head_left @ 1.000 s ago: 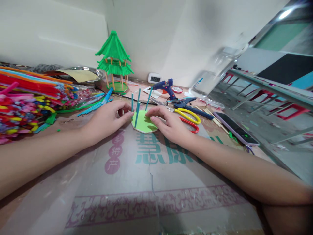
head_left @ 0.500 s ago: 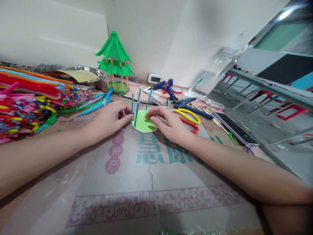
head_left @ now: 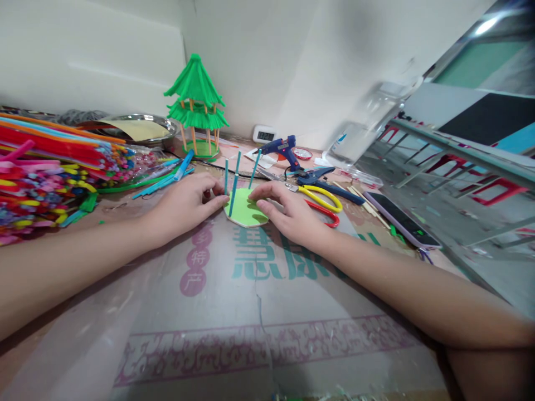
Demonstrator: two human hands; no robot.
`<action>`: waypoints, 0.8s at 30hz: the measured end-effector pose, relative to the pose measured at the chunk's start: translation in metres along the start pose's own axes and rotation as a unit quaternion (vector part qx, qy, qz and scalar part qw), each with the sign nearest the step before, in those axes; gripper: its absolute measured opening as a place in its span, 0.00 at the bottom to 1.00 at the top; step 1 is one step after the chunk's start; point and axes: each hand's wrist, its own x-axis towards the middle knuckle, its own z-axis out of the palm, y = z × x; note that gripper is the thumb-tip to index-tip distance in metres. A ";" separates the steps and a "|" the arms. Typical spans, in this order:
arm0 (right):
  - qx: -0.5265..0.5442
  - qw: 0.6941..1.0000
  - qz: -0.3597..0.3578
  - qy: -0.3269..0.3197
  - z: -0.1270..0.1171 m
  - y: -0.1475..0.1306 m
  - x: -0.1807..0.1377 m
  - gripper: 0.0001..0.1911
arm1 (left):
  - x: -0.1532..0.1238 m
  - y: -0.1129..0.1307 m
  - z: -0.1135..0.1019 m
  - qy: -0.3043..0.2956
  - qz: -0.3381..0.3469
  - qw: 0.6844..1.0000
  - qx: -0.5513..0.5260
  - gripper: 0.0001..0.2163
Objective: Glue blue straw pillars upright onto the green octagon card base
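Note:
A light green base (head_left: 249, 207) with angled corners lies flat in the middle, with several thin blue sticks (head_left: 234, 192) standing upright on it. At its left edge, my left hand (head_left: 190, 203) pinches the rim with thumb and curled fingers, close to the leftmost stick. My right hand (head_left: 288, 210) holds the opposite edge, its index finger over the top and its thumb near the front rim. The undersides of both grips are hidden.
A green-roofed model pavilion (head_left: 196, 108) stands behind. Bundles of coloured pipe cleaners (head_left: 50, 178) lie left. To the right are scissors (head_left: 324, 199), a blue glue gun (head_left: 286, 149), blue pliers (head_left: 330, 182) and a phone (head_left: 401, 220). A small digital clock (head_left: 264, 133) sits by the wall.

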 end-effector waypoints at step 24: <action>-0.026 1.000 0.007 0.003 0.000 0.000 0.000 0.07 | -0.006 0.009 -0.002 -0.009 0.110 0.991 0.069 0.11</action>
